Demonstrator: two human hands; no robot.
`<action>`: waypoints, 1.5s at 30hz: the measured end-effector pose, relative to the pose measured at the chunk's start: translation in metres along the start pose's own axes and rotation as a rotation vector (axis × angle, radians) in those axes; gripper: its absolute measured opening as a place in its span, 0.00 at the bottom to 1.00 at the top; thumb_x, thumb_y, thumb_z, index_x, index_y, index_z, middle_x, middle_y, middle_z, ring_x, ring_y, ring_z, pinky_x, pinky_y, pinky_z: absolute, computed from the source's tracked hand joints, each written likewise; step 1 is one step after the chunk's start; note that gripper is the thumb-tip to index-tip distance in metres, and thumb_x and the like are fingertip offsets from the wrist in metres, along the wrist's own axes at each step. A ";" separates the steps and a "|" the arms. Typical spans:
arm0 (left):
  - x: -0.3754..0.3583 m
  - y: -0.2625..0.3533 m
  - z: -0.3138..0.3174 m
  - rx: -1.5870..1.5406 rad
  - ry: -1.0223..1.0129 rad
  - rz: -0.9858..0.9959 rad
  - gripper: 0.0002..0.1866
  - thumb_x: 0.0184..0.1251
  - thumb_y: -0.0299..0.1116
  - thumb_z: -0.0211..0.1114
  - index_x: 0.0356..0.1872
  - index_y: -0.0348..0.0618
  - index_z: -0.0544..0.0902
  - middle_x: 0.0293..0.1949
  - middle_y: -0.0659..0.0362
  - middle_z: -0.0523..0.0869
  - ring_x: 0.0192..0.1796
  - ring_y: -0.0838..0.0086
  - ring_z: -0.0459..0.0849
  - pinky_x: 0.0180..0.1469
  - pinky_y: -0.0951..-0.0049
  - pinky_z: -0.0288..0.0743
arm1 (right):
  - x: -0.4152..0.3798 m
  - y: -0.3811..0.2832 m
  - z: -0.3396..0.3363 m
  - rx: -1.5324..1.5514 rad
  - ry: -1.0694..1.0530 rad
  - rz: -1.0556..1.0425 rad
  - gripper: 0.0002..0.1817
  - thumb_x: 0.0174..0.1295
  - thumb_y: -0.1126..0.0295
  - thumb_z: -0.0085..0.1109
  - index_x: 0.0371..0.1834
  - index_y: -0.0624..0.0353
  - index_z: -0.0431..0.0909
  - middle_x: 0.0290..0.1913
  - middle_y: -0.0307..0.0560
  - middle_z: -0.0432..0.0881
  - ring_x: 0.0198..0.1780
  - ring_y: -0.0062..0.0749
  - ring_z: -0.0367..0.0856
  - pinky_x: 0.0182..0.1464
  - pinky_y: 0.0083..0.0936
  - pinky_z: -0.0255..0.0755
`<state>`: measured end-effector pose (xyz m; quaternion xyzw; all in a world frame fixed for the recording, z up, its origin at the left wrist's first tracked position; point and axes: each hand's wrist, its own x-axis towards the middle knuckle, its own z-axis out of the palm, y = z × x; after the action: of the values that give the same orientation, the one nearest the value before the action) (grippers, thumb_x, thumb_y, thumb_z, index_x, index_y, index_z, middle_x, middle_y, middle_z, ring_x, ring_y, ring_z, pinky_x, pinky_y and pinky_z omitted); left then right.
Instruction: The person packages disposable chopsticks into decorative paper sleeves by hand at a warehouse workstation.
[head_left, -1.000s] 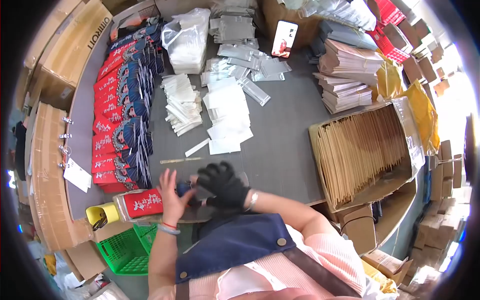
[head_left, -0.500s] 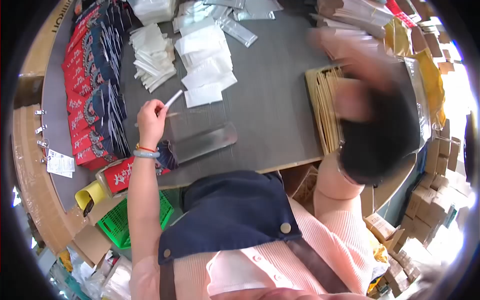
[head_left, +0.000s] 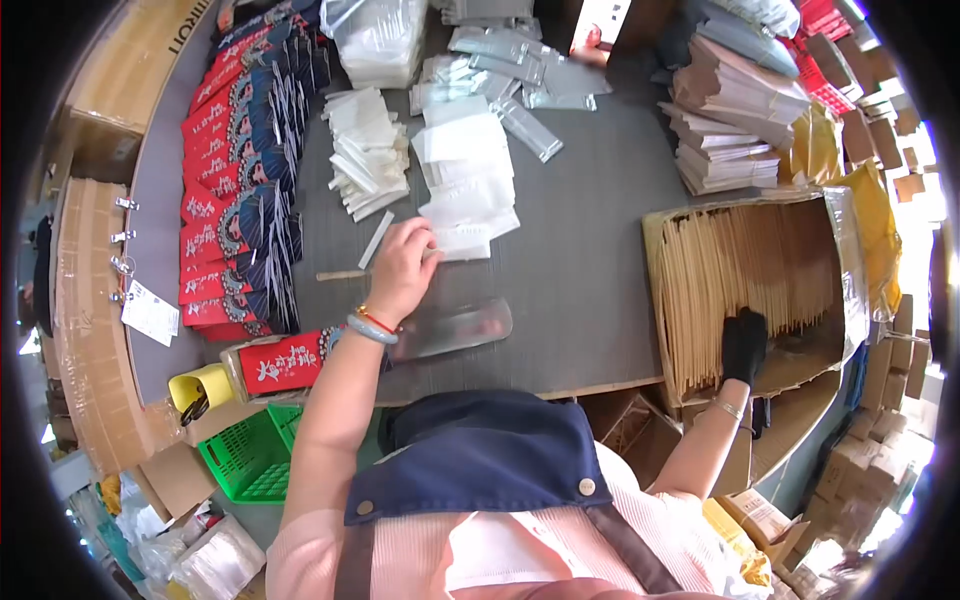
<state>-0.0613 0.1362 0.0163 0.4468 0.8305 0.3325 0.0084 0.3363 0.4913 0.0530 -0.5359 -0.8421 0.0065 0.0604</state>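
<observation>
My left hand [head_left: 402, 265] is closed at the lower left end of a white packet [head_left: 462, 243], the lowest of an overlapping row. A thin white strip [head_left: 376, 239] lies beside its fingers, and a wooden stick [head_left: 341, 275] is further left. Below the hand rests a clear, shiny sleeve [head_left: 460, 328]. My right hand [head_left: 744, 348], in a black glove, is inside a cardboard box [head_left: 842, 270], against the front ends of tightly packed thin brown pieces [head_left: 705, 290]. Its dark fingers merge, so their grip is unclear.
Red and dark printed packs [head_left: 215, 205] line the left side. More white packets [head_left: 368, 150] and silvery packets [head_left: 530, 130] lie at the back. Brown paper stacks [head_left: 735, 100] stand behind the box. A green basket [head_left: 250, 455] sits below the table edge.
The white strip has left my left hand and lies on the table; that hand has moved to the white packets. My right hand has come down into the box. The view has shifted.
</observation>
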 end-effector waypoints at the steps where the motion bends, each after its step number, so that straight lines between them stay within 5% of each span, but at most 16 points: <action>1: 0.004 0.000 0.003 0.019 -0.020 -0.014 0.11 0.51 0.26 0.73 0.33 0.40 0.79 0.45 0.53 0.80 0.49 0.56 0.78 0.51 0.62 0.74 | 0.002 -0.009 -0.008 -0.022 -0.060 0.040 0.17 0.63 0.63 0.60 0.50 0.62 0.79 0.49 0.57 0.81 0.52 0.53 0.79 0.55 0.42 0.73; 6: 0.006 -0.004 0.005 0.025 -0.136 -0.109 0.15 0.48 0.26 0.76 0.37 0.40 0.82 0.41 0.54 0.77 0.47 0.58 0.77 0.50 0.61 0.74 | 0.005 -0.014 -0.007 -0.010 -0.110 0.056 0.15 0.64 0.65 0.56 0.49 0.63 0.77 0.50 0.59 0.80 0.53 0.53 0.78 0.55 0.43 0.73; 10: 0.010 0.001 -0.008 -0.121 -0.213 -0.173 0.11 0.51 0.27 0.74 0.35 0.38 0.83 0.31 0.52 0.83 0.34 0.57 0.83 0.38 0.63 0.77 | 0.004 0.001 0.014 0.042 0.017 0.063 0.15 0.65 0.66 0.52 0.52 0.62 0.75 0.52 0.61 0.80 0.55 0.57 0.78 0.54 0.45 0.72; 14: 0.061 0.067 -0.074 -0.316 -0.244 -0.019 0.12 0.53 0.26 0.74 0.38 0.36 0.85 0.26 0.58 0.83 0.28 0.80 0.79 0.32 0.76 0.74 | 0.003 -0.003 -0.013 0.039 0.036 0.291 0.16 0.67 0.68 0.48 0.54 0.63 0.74 0.51 0.63 0.80 0.55 0.62 0.77 0.54 0.48 0.71; 17: 0.093 0.125 -0.123 -0.577 -0.186 0.044 0.11 0.54 0.20 0.75 0.39 0.33 0.84 0.31 0.64 0.85 0.35 0.84 0.81 0.38 0.81 0.76 | -0.003 0.013 -0.017 0.352 0.171 0.209 0.14 0.71 0.68 0.46 0.52 0.65 0.74 0.46 0.57 0.82 0.47 0.45 0.81 0.49 0.37 0.74; 19: 0.099 0.139 -0.130 -0.704 -0.412 0.031 0.11 0.55 0.20 0.74 0.40 0.32 0.85 0.34 0.62 0.87 0.39 0.84 0.83 0.42 0.81 0.78 | -0.012 -0.016 -0.035 0.482 0.275 0.042 0.11 0.72 0.70 0.49 0.50 0.65 0.76 0.41 0.50 0.80 0.41 0.32 0.78 0.45 0.28 0.73; 23: 0.067 0.116 -0.106 -0.719 -0.606 -0.153 0.13 0.54 0.20 0.74 0.41 0.33 0.86 0.36 0.62 0.88 0.38 0.84 0.83 0.44 0.80 0.78 | -0.024 -0.084 -0.042 0.537 0.306 -0.210 0.09 0.70 0.73 0.54 0.48 0.63 0.80 0.39 0.48 0.80 0.40 0.31 0.78 0.45 0.27 0.73; 24: 0.046 0.097 -0.089 -0.685 -0.622 -0.182 0.12 0.55 0.20 0.73 0.41 0.33 0.85 0.36 0.62 0.89 0.40 0.85 0.83 0.45 0.80 0.78 | -0.025 -0.096 -0.042 0.574 0.131 -0.219 0.10 0.70 0.74 0.54 0.50 0.63 0.80 0.38 0.50 0.79 0.40 0.34 0.79 0.45 0.28 0.73; 27: -0.025 0.050 -0.052 -0.121 -0.433 -0.012 0.13 0.50 0.31 0.74 0.39 0.45 0.88 0.31 0.53 0.86 0.36 0.60 0.83 0.42 0.64 0.76 | -0.040 -0.169 -0.047 0.632 -0.113 -0.525 0.12 0.66 0.77 0.56 0.50 0.56 0.83 0.31 0.48 0.75 0.36 0.41 0.77 0.40 0.33 0.71; 29: -0.056 0.044 -0.044 0.050 -0.403 -0.054 0.17 0.45 0.34 0.77 0.40 0.48 0.88 0.37 0.59 0.84 0.44 0.62 0.80 0.48 0.62 0.74 | -0.055 -0.201 -0.033 0.603 -0.286 -0.625 0.17 0.59 0.73 0.62 0.51 0.43 0.84 0.31 0.47 0.77 0.32 0.44 0.78 0.35 0.37 0.72; 35: -0.108 0.029 -0.077 0.209 -0.168 -0.143 0.35 0.39 0.40 0.80 0.55 0.46 0.82 0.55 0.58 0.78 0.59 0.57 0.72 0.60 0.57 0.68 | -0.081 -0.251 0.004 0.437 -0.398 -0.971 0.16 0.59 0.64 0.64 0.52 0.38 0.84 0.31 0.46 0.78 0.32 0.42 0.79 0.34 0.37 0.75; 41: -0.139 0.003 -0.069 0.178 -0.218 -0.104 0.43 0.35 0.45 0.81 0.59 0.43 0.78 0.58 0.55 0.77 0.63 0.53 0.69 0.65 0.53 0.64 | -0.097 -0.269 0.040 0.334 -0.366 -1.128 0.14 0.56 0.66 0.64 0.47 0.44 0.85 0.33 0.46 0.79 0.36 0.45 0.80 0.38 0.40 0.75; 44: -0.117 0.024 -0.051 0.254 -0.228 -0.045 0.42 0.34 0.44 0.82 0.58 0.44 0.78 0.58 0.56 0.76 0.62 0.53 0.70 0.63 0.55 0.65 | -0.107 -0.289 0.066 0.777 -0.378 -1.223 0.09 0.55 0.69 0.62 0.40 0.52 0.83 0.39 0.51 0.82 0.43 0.48 0.80 0.44 0.43 0.75; 45: -0.115 0.027 -0.050 0.230 -0.239 -0.051 0.42 0.34 0.43 0.82 0.58 0.44 0.78 0.58 0.56 0.76 0.62 0.53 0.70 0.63 0.54 0.65 | -0.095 -0.283 0.060 0.658 -0.389 -1.134 0.10 0.55 0.70 0.62 0.41 0.53 0.83 0.41 0.52 0.82 0.44 0.49 0.80 0.45 0.42 0.75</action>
<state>0.0119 0.0331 0.0378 0.4601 0.8672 0.1793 0.0643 0.1143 0.2883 0.0055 0.0453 -0.9424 0.3256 0.0618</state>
